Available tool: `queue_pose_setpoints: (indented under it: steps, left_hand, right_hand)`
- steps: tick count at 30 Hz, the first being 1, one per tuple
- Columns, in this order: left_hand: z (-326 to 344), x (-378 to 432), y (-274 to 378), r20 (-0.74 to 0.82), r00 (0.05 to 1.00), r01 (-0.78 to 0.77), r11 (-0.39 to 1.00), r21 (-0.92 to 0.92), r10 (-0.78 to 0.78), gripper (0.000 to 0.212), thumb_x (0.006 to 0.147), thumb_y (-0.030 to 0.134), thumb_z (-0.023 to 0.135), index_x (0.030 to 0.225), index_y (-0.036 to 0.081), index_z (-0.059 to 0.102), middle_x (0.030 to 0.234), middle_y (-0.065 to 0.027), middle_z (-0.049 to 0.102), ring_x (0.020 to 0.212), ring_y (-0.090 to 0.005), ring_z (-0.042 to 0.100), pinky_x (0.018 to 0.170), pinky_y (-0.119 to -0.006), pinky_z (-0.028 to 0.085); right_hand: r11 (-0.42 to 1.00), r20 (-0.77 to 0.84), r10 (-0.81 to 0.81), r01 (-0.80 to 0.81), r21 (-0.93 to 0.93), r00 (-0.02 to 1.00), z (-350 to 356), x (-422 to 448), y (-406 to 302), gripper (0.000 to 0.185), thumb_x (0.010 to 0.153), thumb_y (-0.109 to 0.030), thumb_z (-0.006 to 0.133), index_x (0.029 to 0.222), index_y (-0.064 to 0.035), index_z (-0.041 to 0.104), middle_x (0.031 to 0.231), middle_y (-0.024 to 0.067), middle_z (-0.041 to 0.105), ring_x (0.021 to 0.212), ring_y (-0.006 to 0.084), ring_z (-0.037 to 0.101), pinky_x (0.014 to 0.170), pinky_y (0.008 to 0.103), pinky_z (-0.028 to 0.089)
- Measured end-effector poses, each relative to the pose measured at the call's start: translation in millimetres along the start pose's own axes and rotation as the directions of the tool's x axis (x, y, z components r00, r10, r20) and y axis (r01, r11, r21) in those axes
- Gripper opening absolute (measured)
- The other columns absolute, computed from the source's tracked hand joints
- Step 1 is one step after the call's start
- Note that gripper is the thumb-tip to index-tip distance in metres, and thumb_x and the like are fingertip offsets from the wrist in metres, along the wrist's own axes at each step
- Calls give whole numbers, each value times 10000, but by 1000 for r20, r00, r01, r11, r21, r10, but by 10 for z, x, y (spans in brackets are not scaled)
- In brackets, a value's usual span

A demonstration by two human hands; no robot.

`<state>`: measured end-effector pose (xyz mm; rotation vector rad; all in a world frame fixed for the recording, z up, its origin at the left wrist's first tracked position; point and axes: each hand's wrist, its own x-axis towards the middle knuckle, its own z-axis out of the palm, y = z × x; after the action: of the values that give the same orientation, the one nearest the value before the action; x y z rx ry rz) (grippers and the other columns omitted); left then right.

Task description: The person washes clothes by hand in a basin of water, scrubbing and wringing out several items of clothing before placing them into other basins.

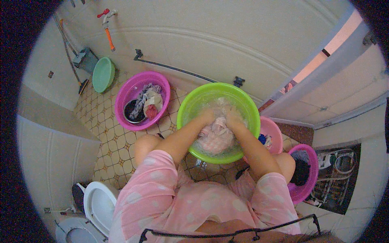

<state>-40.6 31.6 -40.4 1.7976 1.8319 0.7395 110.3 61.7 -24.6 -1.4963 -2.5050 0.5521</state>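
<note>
A lime-green plastic basin (255, 133) holds sudsy, splashing water and a wet, pale pink cloth (216, 138). My left hand (209, 114) is in the water at the cloth's upper left, and my right hand (233, 117) is at its upper right. Splashes and blur veil both sets of fingers, so their grip on the cloth cannot be told. The two hands are close together near the middle of the basin, with the bulk of the cloth lying between the wrists, nearer to me.
A magenta basin (119, 111) with clothes stands left; a pink basin (278, 136) and another magenta basin (314, 170) with laundry are right. A mint-green basin (103, 75) leans by a dustpan (86, 60). A toilet (100, 200) is lower left, a wall tap (106, 18) upper left.
</note>
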Motion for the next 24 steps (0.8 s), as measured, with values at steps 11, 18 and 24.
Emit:
queue_pose_setpoints:
  steps: [11, 18, 24]
  left_hand:
    - [-394, 128, 530, 484, 864, 416, -341, -843, -141, 554, 838, 544, 377, 1164, 101, 443, 1049, -124, 539, 959, -278, 527, 830, -417, 437]
    - [-104, 267, 288, 496, 854, 419, -356, -835, -156, 476, 826, 538, 425, 1054, 127, 499, 902, -101, 582, 785, -234, 570, 689, -414, 482]
    - [-36, 221, 235, 550, 829, 500, -301, -812, -106, 377, 840, 419, 456, 918, 71, 579, 869, -107, 604, 737, -252, 567, 705, -419, 472]
  right_hand:
    - [625, -247, 97, 134, 769, 964, -92, 100, -273, 420, 818, -279, 524, 1125, 5, 482, 1143, 214, 472, 1065, 359, 449, 925, 387, 340]
    - [794, -380, -139, 333, 509, 914, -398, -206, -572, 241, 791, -226, 561, 869, 2, 550, 896, 177, 538, 834, 343, 519, 760, 393, 415]
    - [882, -246, -202, 285, 375, 948, -476, -236, -623, 299, 840, -289, 462, 813, -3, 543, 827, 197, 553, 762, 361, 545, 659, 409, 435]
